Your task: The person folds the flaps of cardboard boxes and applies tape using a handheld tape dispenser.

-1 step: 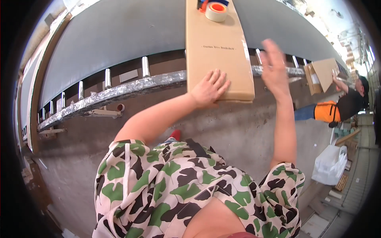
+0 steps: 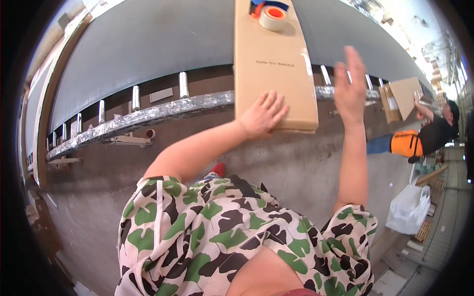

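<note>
A long, closed brown cardboard box (image 2: 276,81) lies across the conveyor, its near end jutting over the edge rail. My left hand (image 2: 264,114) rests flat on top of that near end, fingers spread. To the right of the box my right hand (image 2: 351,91) is raised in the air, fingers stretched out and partly smeared by motion. It touches nothing that I can see. Farther along the box top sits a tape dispenser (image 2: 257,8) with red and blue parts, carrying a roll of whitish tape (image 2: 272,22) with an orange core.
The grey conveyor belt (image 2: 148,47) runs left to right, with metal rollers (image 2: 183,85) behind a scuffed rail (image 2: 143,109). At the right a co-worker (image 2: 432,130) handles an opened carton (image 2: 401,98). A white plastic bag (image 2: 409,209) stands on the floor.
My right hand has swung slightly rightward, a little farther from the box. The box, tape dispenser and left hand appear shifted slightly right and down in the picture.
</note>
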`<state>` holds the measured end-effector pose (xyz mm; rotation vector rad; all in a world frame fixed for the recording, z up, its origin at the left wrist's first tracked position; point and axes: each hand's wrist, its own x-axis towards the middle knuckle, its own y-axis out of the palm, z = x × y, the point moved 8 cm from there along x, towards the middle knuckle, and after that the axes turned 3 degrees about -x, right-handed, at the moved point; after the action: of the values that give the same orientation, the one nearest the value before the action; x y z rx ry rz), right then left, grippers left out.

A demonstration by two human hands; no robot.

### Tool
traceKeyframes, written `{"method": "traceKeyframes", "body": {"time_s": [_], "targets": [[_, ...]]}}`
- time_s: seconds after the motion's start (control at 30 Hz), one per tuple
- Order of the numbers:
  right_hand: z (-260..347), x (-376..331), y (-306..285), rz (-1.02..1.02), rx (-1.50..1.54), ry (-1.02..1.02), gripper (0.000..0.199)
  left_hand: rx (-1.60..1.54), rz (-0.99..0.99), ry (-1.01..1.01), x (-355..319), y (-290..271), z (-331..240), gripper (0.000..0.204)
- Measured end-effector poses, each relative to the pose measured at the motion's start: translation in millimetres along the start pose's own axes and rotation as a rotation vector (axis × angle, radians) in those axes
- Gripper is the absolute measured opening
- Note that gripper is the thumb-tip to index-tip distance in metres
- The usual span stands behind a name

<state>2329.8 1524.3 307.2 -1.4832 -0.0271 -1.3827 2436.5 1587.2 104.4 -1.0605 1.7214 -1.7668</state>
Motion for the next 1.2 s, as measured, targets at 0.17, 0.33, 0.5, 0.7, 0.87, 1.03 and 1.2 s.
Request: {"method": "traceKeyframes", "body": {"time_s": [0.17,0.33,0.5,0.7,0.87,1.03,1.2], "targets": [[-60,-124,131,0.432,-0.317,0.157,0.059,-0.019,-0.039,0.086,6,-11,-13,0.093],[-77,-89,170,0.633,-0.233,-0.005,0.058,-0.05,-0.082,0.042,-2,-14,-1,0.089],[-86,97,219,0.203,-0.088,-0.186,0.058,-0.035,-0.057,0.03,-9,-15,4,0.094],[-148,166,339,0.824,-0.246,0.15,0.069,-0.004,-0.023,0.037,-20,-22,7,0.086],[-122,105,298,1.104,-0.006,0.463,0.024,-0.138,0.114,-0.016,-31,-22,16,0.098],[-126,-25,179,1.201,0.132,0.809,0.028,-0.269,0.141,0.035,-40,-15,29,0.105],[-95,-183,59,0.639,0.639,1.085,0.043,-0.282,-0.036,-0.083,-50,-17,39,0.104]]}}
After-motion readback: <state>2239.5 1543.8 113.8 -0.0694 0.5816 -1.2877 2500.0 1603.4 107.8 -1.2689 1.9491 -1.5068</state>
